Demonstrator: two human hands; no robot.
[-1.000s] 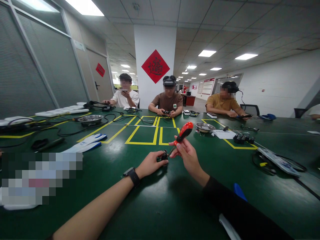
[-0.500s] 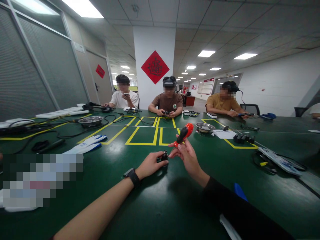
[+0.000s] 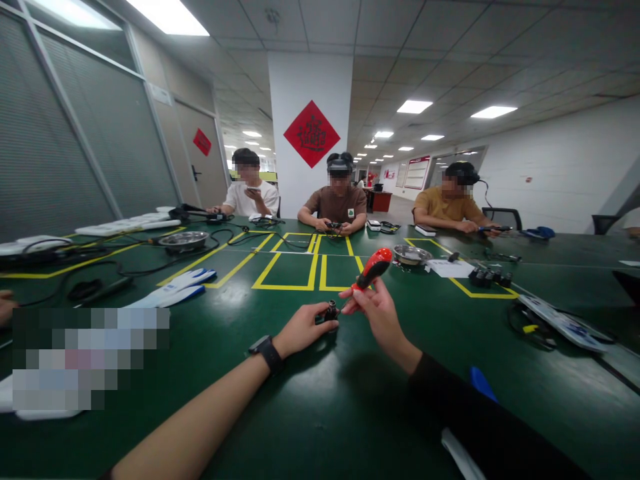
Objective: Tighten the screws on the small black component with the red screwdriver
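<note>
At a glossy green table (image 3: pixel 320 413), a left hand (image 3: pixel 301 330) wearing a black wristwatch (image 3: pixel 270 353) pinches a small, dark cylindrical part (image 3: pixel 331 311); the right hand (image 3: pixel 383 319) grasps a red-and-black-handled screwdriver (image 3: pixel 374 267), its thin shaft slanting down beside the part.

Part (image 3: pixel 333 309) sits in left hand (image 3: pixel 303 330) | screwdriver (image 3: pixel 374 268) right of it in right hand (image 3: pixel 383 313) | gloves (image 3: pixel 173 285) lie on table (image 3: pixel 320 407) left of left hand, 1 bowl (image 3: pixel 183 244) behind them | paper (image 3: pixel 450 269) right of 2nd bowl (image 3: pixel 413 261) | person (image 3: pixel 334 200) sits behind table, pillar (image 3: pixel 310 80) behind person
</note>
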